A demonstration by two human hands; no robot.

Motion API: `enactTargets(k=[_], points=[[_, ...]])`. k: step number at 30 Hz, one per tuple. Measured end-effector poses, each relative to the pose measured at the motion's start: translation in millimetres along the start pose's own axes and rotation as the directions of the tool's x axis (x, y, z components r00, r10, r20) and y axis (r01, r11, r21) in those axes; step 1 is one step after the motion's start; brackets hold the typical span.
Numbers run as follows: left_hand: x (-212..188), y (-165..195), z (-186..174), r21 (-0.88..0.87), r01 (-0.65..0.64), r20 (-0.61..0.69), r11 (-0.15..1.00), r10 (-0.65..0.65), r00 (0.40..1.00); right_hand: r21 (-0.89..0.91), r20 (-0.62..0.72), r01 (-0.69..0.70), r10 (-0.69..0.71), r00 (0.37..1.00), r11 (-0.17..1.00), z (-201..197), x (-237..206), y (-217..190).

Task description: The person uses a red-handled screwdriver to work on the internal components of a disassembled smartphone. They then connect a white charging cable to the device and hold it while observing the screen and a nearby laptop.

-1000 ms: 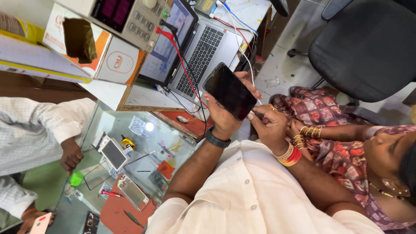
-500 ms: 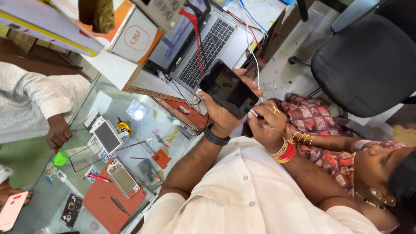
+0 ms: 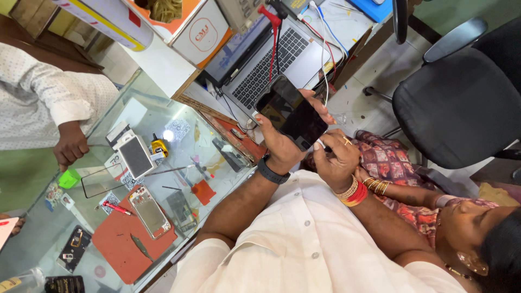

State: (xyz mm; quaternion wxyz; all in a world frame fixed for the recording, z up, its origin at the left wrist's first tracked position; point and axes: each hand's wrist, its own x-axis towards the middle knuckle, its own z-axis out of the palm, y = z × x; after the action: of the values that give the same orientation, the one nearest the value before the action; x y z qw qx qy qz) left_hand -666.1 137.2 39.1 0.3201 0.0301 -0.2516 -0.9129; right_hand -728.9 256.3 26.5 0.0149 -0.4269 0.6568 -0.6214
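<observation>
My left hand (image 3: 279, 146), with a black watch on its wrist, is shut on a black smartphone (image 3: 290, 111) with a dark screen, held up over the desk edge. My right hand (image 3: 336, 157), with a ring and red thread bands at the wrist, pinches a small white plug (image 3: 320, 145) at the phone's lower edge. A white cable (image 3: 325, 81) runs up from there toward the laptop.
An open laptop (image 3: 271, 59) with red and white leads sits behind the phone. The glass counter (image 3: 163, 108) carries a red mat (image 3: 116, 239), phone parts, screens and a tweezer. Another person's hand (image 3: 70, 144) rests at the counter's left. A seated person with bangles (image 3: 377, 186) is at my right, beside a black office chair (image 3: 461, 103).
The view has shifted, with the counter and laptop now lower in frame. Both hands stay on the phone, and my right hand has closed in at its lower edge.
</observation>
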Motion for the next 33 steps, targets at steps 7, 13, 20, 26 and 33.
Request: enactTargets(k=[7, 13, 20, 26, 33], points=[[-4, 1, -3, 0.027, -0.019, -0.020, 0.999, 0.019, 1.000, 0.021, 0.003, 0.075, -0.075, 0.997, 0.997, 3, -3, -2], [-6, 0, -2, 0.007, 0.015, 0.009, 1.000, -0.015, 1.000, 0.025, 0.002, 0.061, -0.061, 0.998, 0.998, -1, -5, -5], [-9, 0, -4, 0.057, 0.022, -0.014, 0.998, -0.022, 1.000, -0.022, 0.042, 0.011, -0.010, 0.999, 1.000, -7, -8, -6], [-7, 0, 1, 0.100, -0.033, 0.017, 0.994, 0.032, 0.999, -0.016, 0.012, -0.019, 0.019, 1.000, 1.000, -8, -7, -7], [-9, -4, 5, 0.095, -0.012, -0.013, 0.995, 0.013, 1.000, -0.041, -0.002, 0.028, -0.028, 1.000, 0.999, -12, -8, -7]])
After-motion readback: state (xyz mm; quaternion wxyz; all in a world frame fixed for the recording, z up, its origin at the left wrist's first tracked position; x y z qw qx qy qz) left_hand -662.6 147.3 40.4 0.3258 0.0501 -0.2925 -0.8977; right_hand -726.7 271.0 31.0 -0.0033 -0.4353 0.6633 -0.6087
